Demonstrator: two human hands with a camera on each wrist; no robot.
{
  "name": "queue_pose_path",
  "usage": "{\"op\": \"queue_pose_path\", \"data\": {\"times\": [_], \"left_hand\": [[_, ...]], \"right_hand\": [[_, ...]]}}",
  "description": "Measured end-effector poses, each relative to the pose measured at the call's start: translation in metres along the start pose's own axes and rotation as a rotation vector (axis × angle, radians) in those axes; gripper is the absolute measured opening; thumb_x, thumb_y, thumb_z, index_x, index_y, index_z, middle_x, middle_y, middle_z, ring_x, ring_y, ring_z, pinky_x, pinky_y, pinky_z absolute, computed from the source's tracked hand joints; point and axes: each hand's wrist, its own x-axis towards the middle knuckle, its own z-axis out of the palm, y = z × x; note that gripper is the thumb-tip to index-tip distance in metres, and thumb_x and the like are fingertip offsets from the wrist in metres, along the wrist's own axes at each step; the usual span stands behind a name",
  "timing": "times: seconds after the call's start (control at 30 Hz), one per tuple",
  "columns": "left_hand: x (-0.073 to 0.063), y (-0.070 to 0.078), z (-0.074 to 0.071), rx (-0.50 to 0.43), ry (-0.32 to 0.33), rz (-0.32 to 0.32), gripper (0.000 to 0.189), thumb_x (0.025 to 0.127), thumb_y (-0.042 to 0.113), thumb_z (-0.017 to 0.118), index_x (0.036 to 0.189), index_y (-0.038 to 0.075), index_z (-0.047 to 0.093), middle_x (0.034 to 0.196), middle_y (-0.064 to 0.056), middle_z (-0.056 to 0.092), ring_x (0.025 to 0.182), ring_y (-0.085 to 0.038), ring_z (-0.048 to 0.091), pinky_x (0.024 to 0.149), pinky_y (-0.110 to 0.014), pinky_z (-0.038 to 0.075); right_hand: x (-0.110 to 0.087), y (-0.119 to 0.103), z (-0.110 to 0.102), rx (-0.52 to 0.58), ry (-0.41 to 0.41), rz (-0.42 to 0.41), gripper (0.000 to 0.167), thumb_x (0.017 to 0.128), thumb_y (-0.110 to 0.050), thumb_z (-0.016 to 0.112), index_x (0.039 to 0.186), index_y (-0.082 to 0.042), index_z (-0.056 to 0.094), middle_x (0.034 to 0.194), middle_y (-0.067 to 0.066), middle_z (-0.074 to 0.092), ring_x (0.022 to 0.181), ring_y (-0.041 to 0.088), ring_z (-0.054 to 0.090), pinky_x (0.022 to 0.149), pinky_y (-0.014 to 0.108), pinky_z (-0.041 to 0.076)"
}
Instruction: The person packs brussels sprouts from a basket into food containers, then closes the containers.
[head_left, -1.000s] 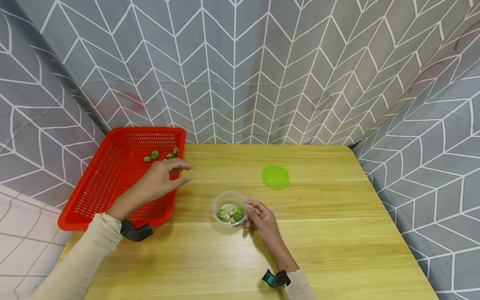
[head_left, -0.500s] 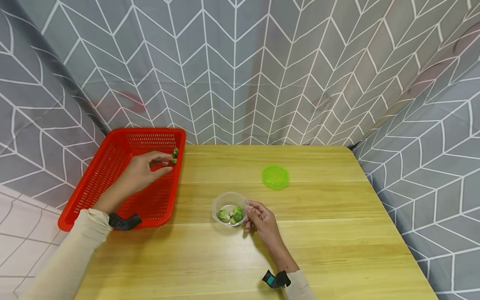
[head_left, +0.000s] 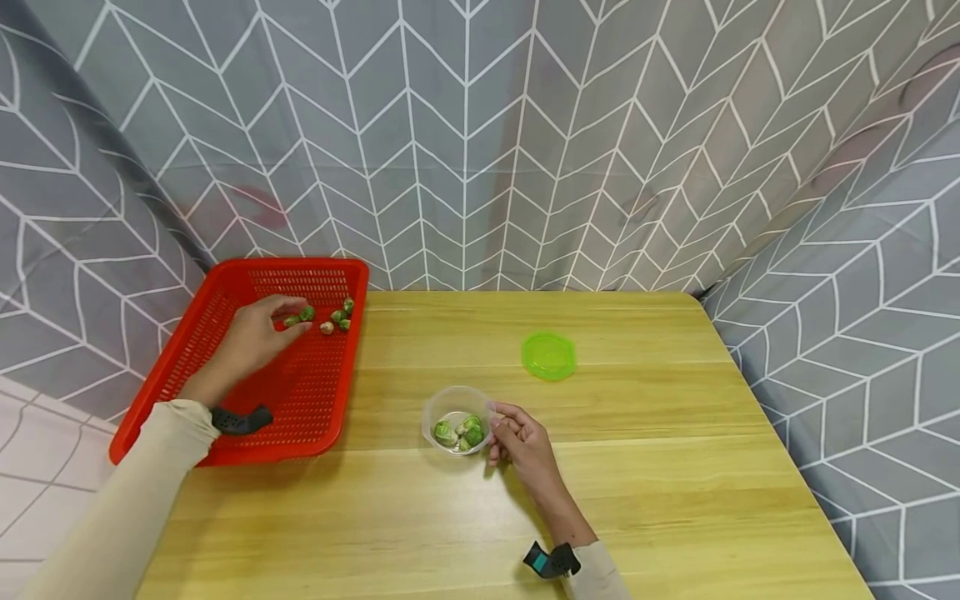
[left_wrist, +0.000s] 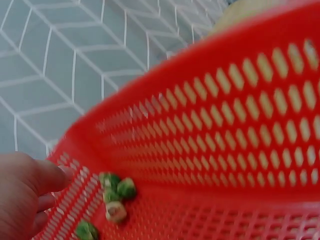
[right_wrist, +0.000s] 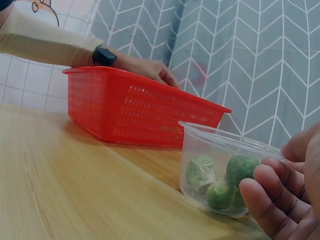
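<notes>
At the parted thumb and fingertips of the left hand (head_left: 255, 335), leafy round Brussels sprouts (head_left: 307, 313) lie in a slotted red plastic basket (head_left: 307, 408), while beside the right hand (head_left: 522, 440), which pinches its rim, a translucent plastic bowl (head_left: 459, 400) holds more on the wood-grained bench (head_left: 660, 467).

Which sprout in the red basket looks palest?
Head view: the leftmost sprout of the four clustered at the right in the red basket; it looks whitish, the others green.
</notes>
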Motion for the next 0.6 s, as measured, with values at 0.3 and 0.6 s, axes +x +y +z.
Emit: {"op": "queue_pose_path", "data": {"times": [0.3,0.6], "left_hand": [[0.012,-0.03,0.004,0.09,-0.028,-0.054,0.045,0.088,0.011,0.076,0.127,-0.009,0.062,0.126,-0.032,0.061,0.113,-0.049,0.057,0.092,-0.062,0.045],[0.019,-0.049,0.006,0.119,-0.1,-0.098,0.047,0.091,0.014,0.073,0.128,-0.01,0.059,0.127,-0.035,0.058,0.115,-0.052,0.054,0.095,-0.063,0.042]], "right_hand": [[0.0,0.0,0.001,0.003,0.008,0.002,0.041,0.103,-0.019,0.061,0.139,-0.001,0.055,0.084,0.012,0.062,0.062,0.011,0.063,0.06,0.028,0.058],[0.0,-0.001,0.001,0.011,-0.002,0.0,0.041,0.103,-0.019,0.06,0.139,-0.002,0.054,0.085,0.012,0.062,0.062,0.011,0.063,0.06,0.027,0.058]]}}
